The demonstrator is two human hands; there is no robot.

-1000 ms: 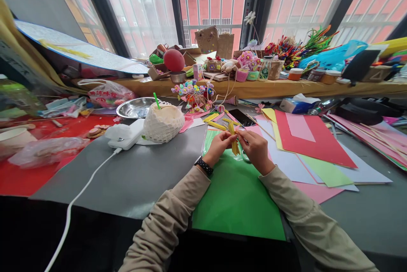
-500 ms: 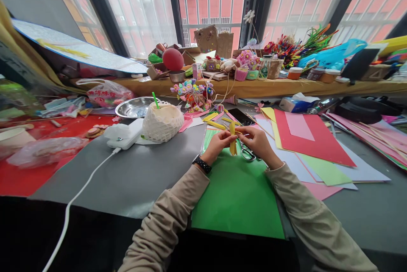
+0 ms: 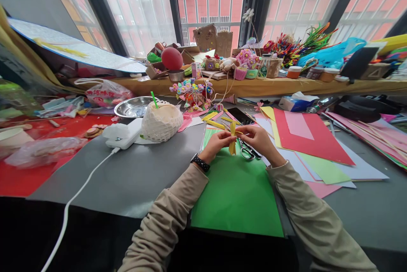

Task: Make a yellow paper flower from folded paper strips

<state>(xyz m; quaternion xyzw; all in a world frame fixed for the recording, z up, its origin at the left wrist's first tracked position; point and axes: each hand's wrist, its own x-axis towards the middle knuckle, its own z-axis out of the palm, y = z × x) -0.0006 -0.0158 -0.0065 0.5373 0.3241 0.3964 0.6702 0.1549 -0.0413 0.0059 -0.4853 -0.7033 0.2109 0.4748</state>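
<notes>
Grey tabletop [image 3: 127, 187] filled most of the view, its front edge dropping into darkness beneath the 2 forearms, while a tan ledge [image 3: 143, 88] loaded with crafts bounded the far side. Smooth surface spread left of the arms as far as a red covering [image 3: 19, 179], and another stretch ran right, in front of the loose papers. Between the forearms, a green sheet [image 3: 237, 200] reached the front edge.

Overlapping papers lay right of the hands, a red sheet [image 3: 330, 142] among the topmost. On the left stood a coconut [image 3: 162, 124] in foam netting, with a metal dish [image 3: 130, 107] behind and a corded white block [image 3: 125, 134] beside it. Beyond the hands were a dark phone [image 3: 241, 115] and yellow strips [image 3: 215, 124]; scissors [image 3: 242, 150] lay just below the right hand [image 3: 260, 139].

Over the green sheet's far part, the left hand [image 3: 218, 145] pinched 1 yellow paper piece [image 3: 232, 148] upright, thumb and fingers closed at its middle. The right fingertips, drawn close together, met its right side; I could not tell how firmly they held it.
</notes>
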